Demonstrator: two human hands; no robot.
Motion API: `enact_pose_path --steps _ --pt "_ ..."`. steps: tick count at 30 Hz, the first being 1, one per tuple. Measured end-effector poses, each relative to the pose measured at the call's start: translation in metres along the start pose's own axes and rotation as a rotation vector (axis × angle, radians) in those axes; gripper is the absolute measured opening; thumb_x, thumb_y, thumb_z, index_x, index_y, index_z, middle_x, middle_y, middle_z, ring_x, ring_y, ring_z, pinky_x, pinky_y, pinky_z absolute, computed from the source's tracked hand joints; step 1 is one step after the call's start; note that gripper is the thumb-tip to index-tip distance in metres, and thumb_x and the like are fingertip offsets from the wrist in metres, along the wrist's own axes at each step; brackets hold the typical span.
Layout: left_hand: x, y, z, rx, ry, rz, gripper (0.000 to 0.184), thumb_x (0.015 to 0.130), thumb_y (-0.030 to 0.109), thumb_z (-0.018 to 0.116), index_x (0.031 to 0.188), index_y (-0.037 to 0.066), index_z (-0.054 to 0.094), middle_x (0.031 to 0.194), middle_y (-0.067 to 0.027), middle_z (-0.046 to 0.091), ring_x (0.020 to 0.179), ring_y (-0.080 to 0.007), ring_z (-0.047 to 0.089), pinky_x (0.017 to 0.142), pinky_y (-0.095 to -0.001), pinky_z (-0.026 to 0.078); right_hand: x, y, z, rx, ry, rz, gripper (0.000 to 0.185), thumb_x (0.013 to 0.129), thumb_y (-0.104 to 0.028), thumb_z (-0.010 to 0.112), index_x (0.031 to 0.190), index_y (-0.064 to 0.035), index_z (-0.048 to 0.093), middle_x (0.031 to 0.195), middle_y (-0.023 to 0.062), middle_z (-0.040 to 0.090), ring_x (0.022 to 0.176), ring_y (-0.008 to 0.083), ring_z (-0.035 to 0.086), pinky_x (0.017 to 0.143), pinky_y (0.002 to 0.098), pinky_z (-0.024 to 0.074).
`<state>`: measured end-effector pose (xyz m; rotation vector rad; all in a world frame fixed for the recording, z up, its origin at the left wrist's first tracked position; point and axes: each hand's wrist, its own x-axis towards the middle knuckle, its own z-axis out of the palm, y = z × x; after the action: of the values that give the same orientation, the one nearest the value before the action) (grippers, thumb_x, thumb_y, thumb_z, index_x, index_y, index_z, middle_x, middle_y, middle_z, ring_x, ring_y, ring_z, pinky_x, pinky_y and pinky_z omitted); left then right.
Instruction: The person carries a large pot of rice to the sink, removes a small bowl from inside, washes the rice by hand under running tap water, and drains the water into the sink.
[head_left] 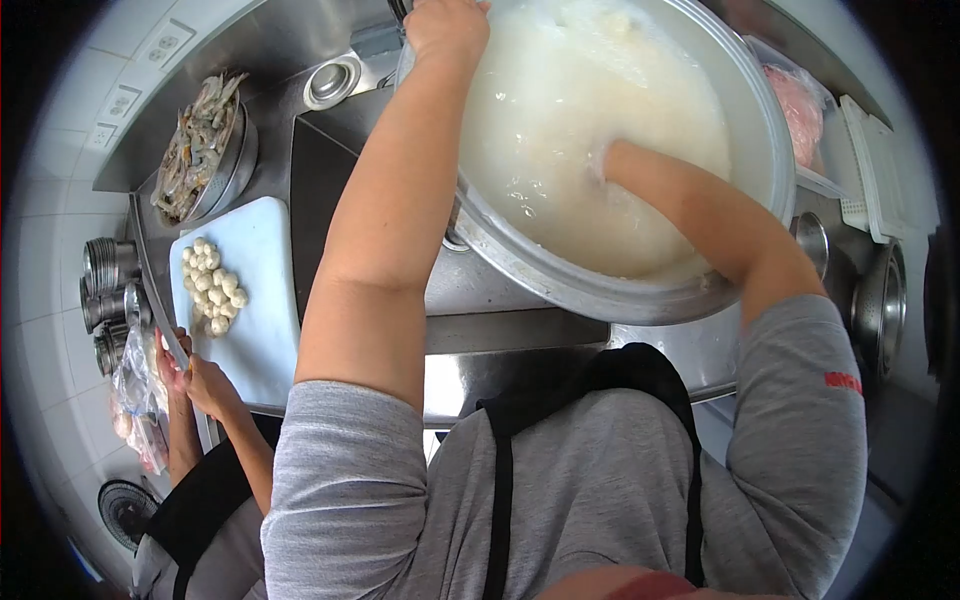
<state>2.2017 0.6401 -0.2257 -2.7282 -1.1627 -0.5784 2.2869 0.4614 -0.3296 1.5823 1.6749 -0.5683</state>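
A big metal pot (520, 272) stands tilted in front of me, filled with cloudy, whitish liquid (540, 130). At its far left side, my left hand (447, 28) is closed on the rim; part of the hand is cut off by the top of the view. My right hand (622, 162) reaches down into the liquid to about the wrist. The murky liquid hides its fingers and whatever they touch. Small bubbles and ripples show on the surface around the wrist.
On my left, a co-worker's hands (195, 380) hold a knife (165, 325) beside a light-blue cutting board (265, 300) with pale round balls (213, 288). Behind are shrimp (195, 150) in a metal bowl. On the right stand a plastic tub (800, 115) with pink contents and metal bowls (885, 300).
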Motion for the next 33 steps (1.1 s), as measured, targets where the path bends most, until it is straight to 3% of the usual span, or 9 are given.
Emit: enact_pose_path --steps 10,17,19,21,25,28,30,32,33 --pt "0.0 0.0 0.0 0.013 0.021 0.015 0.044 0.083 0.033 0.052 0.116 0.004 0.044 0.106 -0.0125 0.051 0.091 -0.0262 0.057 0.073 -0.0357 0.05 0.022 0.066 -0.05 0.44 0.334 0.364 0.076 0.068 -0.058 0.059 0.125 -0.0109 0.044 0.133 0.0151 0.036 0.124 0.0278 0.031 0.102 0.0406 0.0263" --pt "-0.002 0.002 -0.001 0.009 0.011 0.01 0.043 0.083 0.033 0.052 0.114 0.004 0.045 0.105 -0.0123 0.052 0.09 -0.0261 0.057 0.072 -0.0353 0.05 -0.087 0.118 -0.02 0.832 0.083 0.394 0.085 0.067 -0.064 0.057 0.132 -0.0125 0.037 0.139 0.015 0.029 0.129 0.0277 0.025 0.103 0.0405 0.0242" --pt "-0.002 0.001 0.0 0.005 0.009 0.014 0.043 0.082 0.033 0.053 0.113 0.004 0.045 0.105 -0.0128 0.052 0.09 -0.0268 0.057 0.072 -0.0357 0.049 -0.116 0.113 0.0 1.138 -0.085 0.242 0.102 0.064 -0.075 0.051 0.14 -0.0171 0.015 0.146 0.0121 0.007 0.134 0.0273 0.01 0.104 0.0429 0.0193" --pt "-0.003 0.0 0.002 -0.005 0.023 0.011 0.044 0.082 0.033 0.053 0.113 0.004 0.044 0.105 -0.0129 0.051 0.09 -0.0271 0.057 0.072 -0.0361 0.049 -0.136 0.096 0.011 1.171 -0.239 0.373 0.101 0.063 -0.076 0.051 0.14 -0.0192 0.017 0.146 0.0127 0.008 0.133 0.029 0.012 0.102 0.0476 0.0196" --pt "-0.003 0.0 0.0 -0.039 0.033 0.006 0.044 0.082 0.033 0.053 0.114 0.004 0.043 0.106 -0.0135 0.051 0.091 -0.028 0.057 0.073 -0.0375 0.049 -0.15 0.066 0.021 1.3 -0.297 0.318 0.104 0.061 -0.077 0.051 0.14 -0.0162 0.018 0.145 0.0132 0.008 0.131 0.0311 0.016 0.101 0.0519 0.0203" --pt "-0.003 0.001 -0.002 -0.064 0.008 -0.011 0.043 0.082 0.032 0.054 0.113 0.004 0.044 0.106 -0.0137 0.051 0.091 -0.0284 0.057 0.073 -0.0384 0.049 -0.146 0.038 0.011 1.499 -0.448 0.074 0.105 0.064 -0.074 0.052 0.139 -0.0109 0.016 0.145 0.014 0.009 0.13 0.0328 0.019 0.102 0.0479 0.0225" --pt "-0.001 0.001 -0.003 -0.055 0.009 -0.018 0.043 0.082 0.031 0.054 0.113 0.004 0.044 0.106 -0.0138 0.051 0.091 -0.0285 0.057 0.073 -0.0385 0.049 -0.136 0.011 0.001 1.18 -0.246 0.121 0.089 0.069 -0.064 0.057 0.13 -0.002 0.037 0.133 0.02 0.036 0.124 0.0315 0.031 0.099 0.0407 0.0298" --pt "-0.002 0.001 -0.004 -0.043 -0.002 -0.02 0.042 0.082 0.031 0.054 0.113 0.004 0.044 0.106 -0.0139 0.051 0.091 -0.0286 0.057 0.073 -0.0386 0.049 -0.107 -0.01 -0.003 0.847 -0.114 -0.149 0.056 0.071 -0.044 0.064 0.104 0.002 0.06 0.102 0.0239 0.058 0.107 0.0309 0.05 0.088 0.0376 0.0403" --pt "-0.003 0.002 -0.006 -0.045 -0.009 -0.017 0.042 0.082 0.031 0.054 0.113 0.004 0.044 0.106 -0.0138 0.051 0.091 -0.0287 0.056 0.073 -0.0389 0.049 -0.098 -0.026 -0.008 0.73 0.0 -0.149 0.045 0.069 -0.037 0.064 0.092 0.0021 0.063 0.091 0.0225 0.06 0.098 0.0309 0.054 0.083 0.0387 0.0427"
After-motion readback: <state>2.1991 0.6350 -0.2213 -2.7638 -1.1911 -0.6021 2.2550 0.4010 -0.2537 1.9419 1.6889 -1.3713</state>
